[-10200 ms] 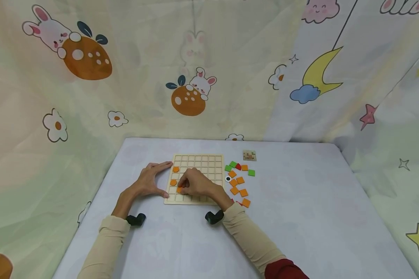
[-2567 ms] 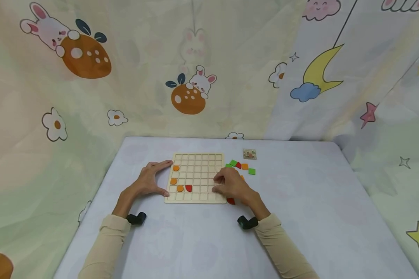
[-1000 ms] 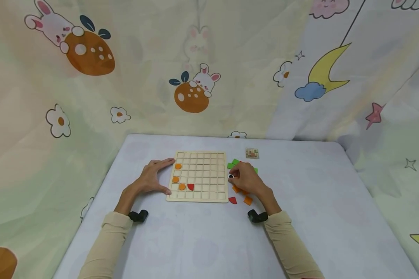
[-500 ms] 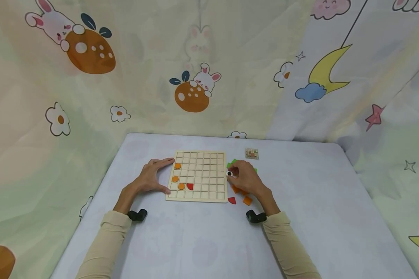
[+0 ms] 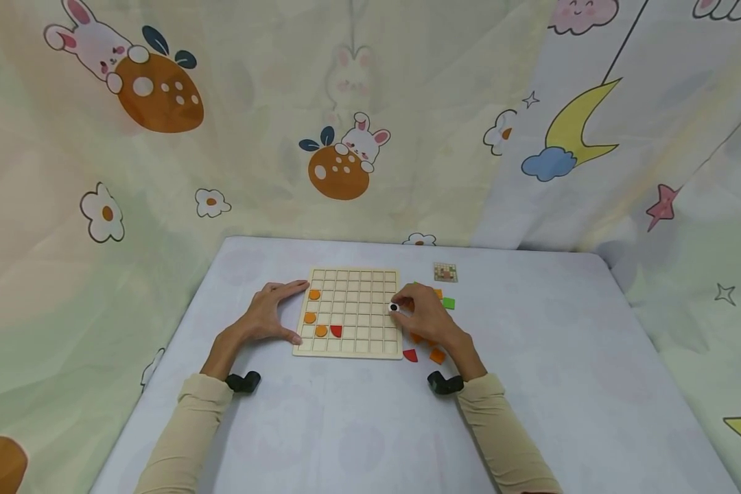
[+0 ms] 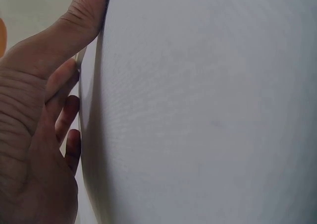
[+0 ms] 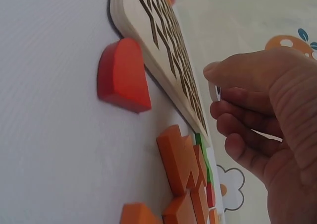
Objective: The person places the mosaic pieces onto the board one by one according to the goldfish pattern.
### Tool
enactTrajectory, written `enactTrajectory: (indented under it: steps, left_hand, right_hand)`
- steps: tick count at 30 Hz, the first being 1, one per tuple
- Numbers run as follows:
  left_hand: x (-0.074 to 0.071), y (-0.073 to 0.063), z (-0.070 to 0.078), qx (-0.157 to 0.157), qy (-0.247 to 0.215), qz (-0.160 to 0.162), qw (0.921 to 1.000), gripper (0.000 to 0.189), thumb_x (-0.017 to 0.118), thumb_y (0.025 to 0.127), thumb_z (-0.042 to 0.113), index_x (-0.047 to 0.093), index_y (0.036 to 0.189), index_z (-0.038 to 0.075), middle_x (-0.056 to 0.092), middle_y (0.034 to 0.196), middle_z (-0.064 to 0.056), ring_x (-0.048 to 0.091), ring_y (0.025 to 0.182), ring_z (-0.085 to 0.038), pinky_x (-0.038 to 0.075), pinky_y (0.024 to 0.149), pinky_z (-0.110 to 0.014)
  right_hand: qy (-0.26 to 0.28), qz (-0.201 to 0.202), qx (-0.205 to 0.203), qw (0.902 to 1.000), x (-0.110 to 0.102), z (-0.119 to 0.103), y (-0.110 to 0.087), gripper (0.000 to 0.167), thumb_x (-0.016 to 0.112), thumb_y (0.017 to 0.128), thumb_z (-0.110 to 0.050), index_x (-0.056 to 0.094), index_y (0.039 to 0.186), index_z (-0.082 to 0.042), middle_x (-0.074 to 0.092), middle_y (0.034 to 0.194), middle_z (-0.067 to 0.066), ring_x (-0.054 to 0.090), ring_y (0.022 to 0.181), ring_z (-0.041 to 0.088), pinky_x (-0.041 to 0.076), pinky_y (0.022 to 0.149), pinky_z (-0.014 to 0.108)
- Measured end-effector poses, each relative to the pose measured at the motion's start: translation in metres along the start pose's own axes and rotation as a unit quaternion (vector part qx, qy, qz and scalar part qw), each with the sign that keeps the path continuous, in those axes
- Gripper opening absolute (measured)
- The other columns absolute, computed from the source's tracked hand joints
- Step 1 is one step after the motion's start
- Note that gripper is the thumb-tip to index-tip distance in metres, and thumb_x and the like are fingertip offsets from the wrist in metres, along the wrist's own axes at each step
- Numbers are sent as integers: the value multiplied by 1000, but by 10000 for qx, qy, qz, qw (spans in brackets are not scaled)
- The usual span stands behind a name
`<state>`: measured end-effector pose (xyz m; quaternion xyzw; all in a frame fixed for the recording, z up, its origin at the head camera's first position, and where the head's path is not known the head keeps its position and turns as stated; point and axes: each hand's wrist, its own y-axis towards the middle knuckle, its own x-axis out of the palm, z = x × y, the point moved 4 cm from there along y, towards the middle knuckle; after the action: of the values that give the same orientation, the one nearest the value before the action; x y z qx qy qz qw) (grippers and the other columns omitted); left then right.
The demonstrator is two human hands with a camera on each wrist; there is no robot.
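A light wooden grid board (image 5: 364, 348) lies on the white table. Three orange discs (image 5: 321, 331) sit in cells at its left side, and a red quarter-circle piece (image 5: 336, 331) is beside the lowest one. My left hand (image 5: 261, 317) rests against the board's left edge, thumb and forefinger spread to its corners. Between the thumb and fingertips of my right hand (image 5: 429, 315) is a small white disc with a black dot (image 5: 394, 307), held over the board's right edge. In the right wrist view the disc (image 7: 215, 92) shows edge-on, raised above the board.
Right of the board lie a red quarter piece (image 5: 410, 355), several orange squares (image 5: 437, 355) and a green square (image 5: 449, 303); my right hand partly covers this pile. A small patterned card (image 5: 445, 272) lies farther back. A printed cloth (image 5: 253, 137) hangs behind the table.
My right hand has pinched the black-dotted white disc from the pile and carried it left to the board's edge. Earlier, the red quarter piece came onto the board. My left hand stays put.
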<state>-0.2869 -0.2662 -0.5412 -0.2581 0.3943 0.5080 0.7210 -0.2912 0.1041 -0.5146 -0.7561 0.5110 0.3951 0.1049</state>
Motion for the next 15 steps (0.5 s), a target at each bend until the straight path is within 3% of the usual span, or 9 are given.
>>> enactTrajectory:
  steps: [10,15]
  left_hand:
    - [-1,1,1,-11,-6,-4,10000,130,109,55,51,49,166,20,45,175,-4,44,144,-37,32,116,-66]
    - [0,0,0,12,-3,2,10000,129,109,55,51,49,165,19,45,175,-4,44,144,-37,32,116,-68]
  right_hand:
    - [158,-147,-54,9998,12,-8,10,21,84,92,-11,80,112,-5,78,105,6,66,94,19,55,86,34]
    - [240,-280,-114,9993,22,-13,16,19,85,92,-11,80,109,-4,78,102,6,66,90,17,55,82,31]
